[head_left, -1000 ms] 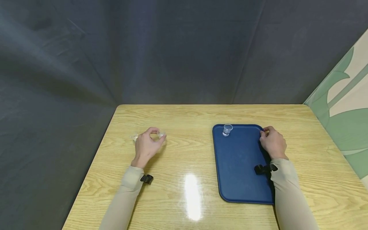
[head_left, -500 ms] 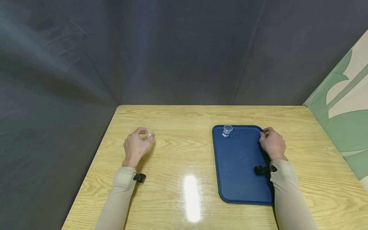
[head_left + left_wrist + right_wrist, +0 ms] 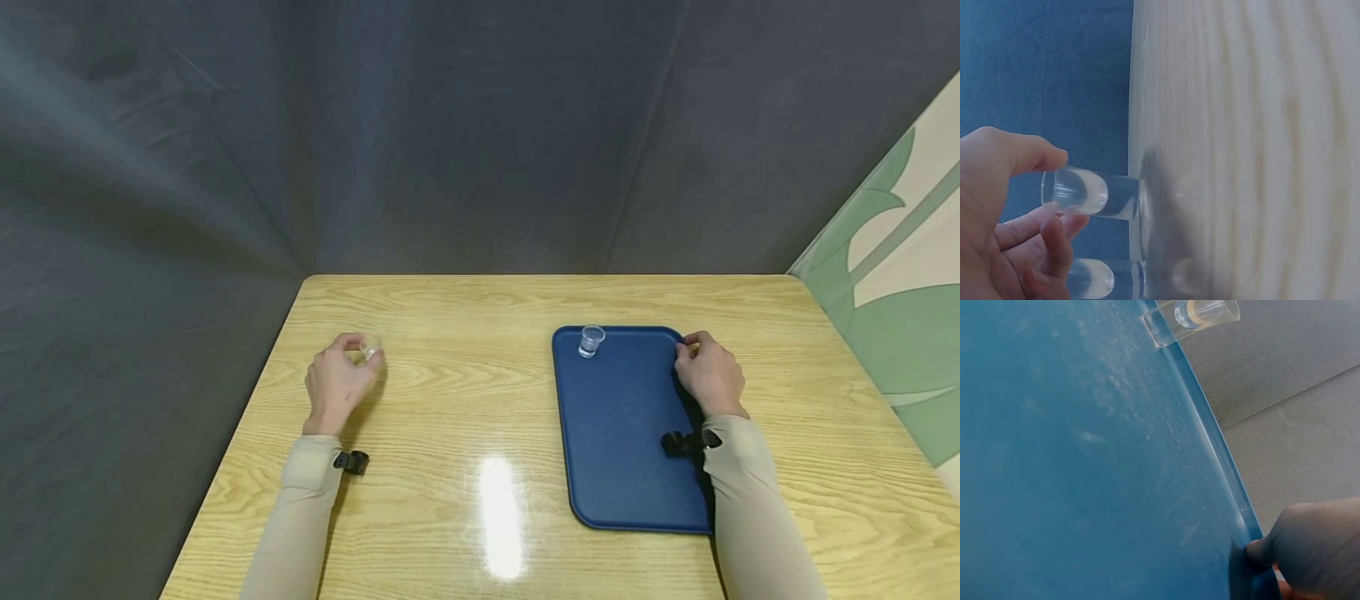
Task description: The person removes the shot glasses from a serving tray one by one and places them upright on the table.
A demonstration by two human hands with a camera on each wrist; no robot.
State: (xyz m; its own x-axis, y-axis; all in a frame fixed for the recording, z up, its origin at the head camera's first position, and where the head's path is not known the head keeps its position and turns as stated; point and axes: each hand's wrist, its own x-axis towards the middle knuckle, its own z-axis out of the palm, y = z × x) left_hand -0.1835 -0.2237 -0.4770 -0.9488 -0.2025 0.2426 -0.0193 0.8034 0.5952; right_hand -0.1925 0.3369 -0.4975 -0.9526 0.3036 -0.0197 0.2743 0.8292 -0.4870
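Note:
My left hand (image 3: 339, 383) pinches a small clear shot glass (image 3: 1088, 192) near its rim, between thumb and fingers. The base of that glass is right at the wooden table's surface. Beyond the curled fingers, the left wrist view shows a second shot glass (image 3: 1107, 279), partly covered by them; the hand hides it in the head view. On the right, my right hand (image 3: 709, 375) grips the far right corner of a blue tray (image 3: 630, 433), thumb over the rim. A third clear shot glass (image 3: 591, 341) stands upright inside the tray's far left corner.
The wooden table (image 3: 465, 400) runs between the left hand and the tray. Dark cloth (image 3: 480, 133) hangs behind its far edge and on the left. A leaf-patterned fabric (image 3: 907, 333) lies beyond the right edge.
My left hand has moved left with the pinched shot glass. The second glass, visible left of the hand a second ago, is now behind it. The right hand and tray have stayed put.

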